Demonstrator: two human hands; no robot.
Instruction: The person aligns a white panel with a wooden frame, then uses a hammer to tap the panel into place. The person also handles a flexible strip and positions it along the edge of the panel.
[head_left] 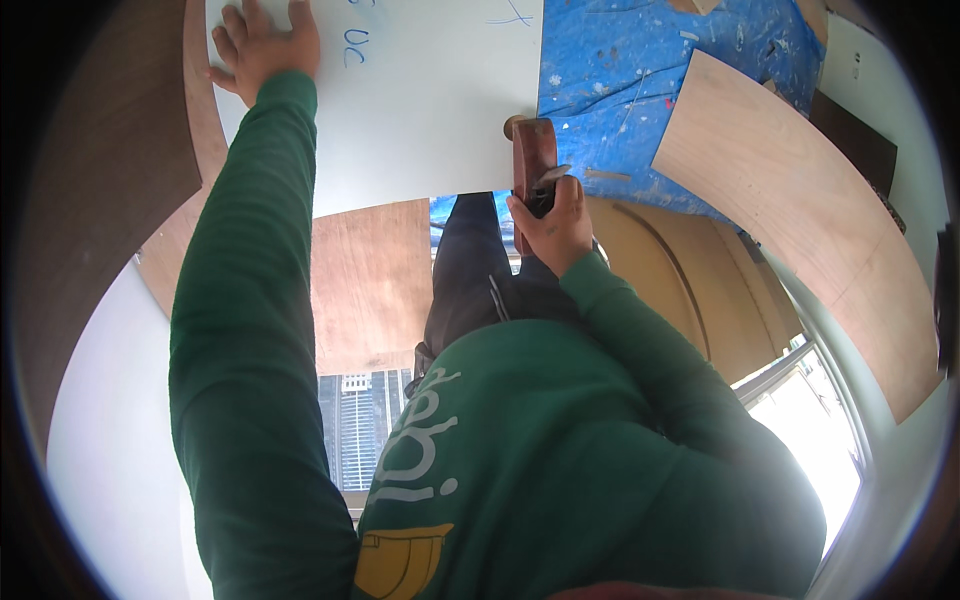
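Note:
My left hand lies with fingers spread on the far left part of a white board, which carries blue handwritten marks. At the board's near right corner, a reddish-brown wooden hand plane runs along the right edge. My right hand is wrapped round the plane's near part, behind its slanted metal blade. A small round knob shows at the plane's far left side. The plane's underside is hidden, so whether it touches the board's edge cannot be made out.
A blue plastic sheet spotted with white covers the floor beyond the board. Plywood panels stand or lie around: a light one at right, a dark brown one at left, another beside my legs. A bright window is at lower right.

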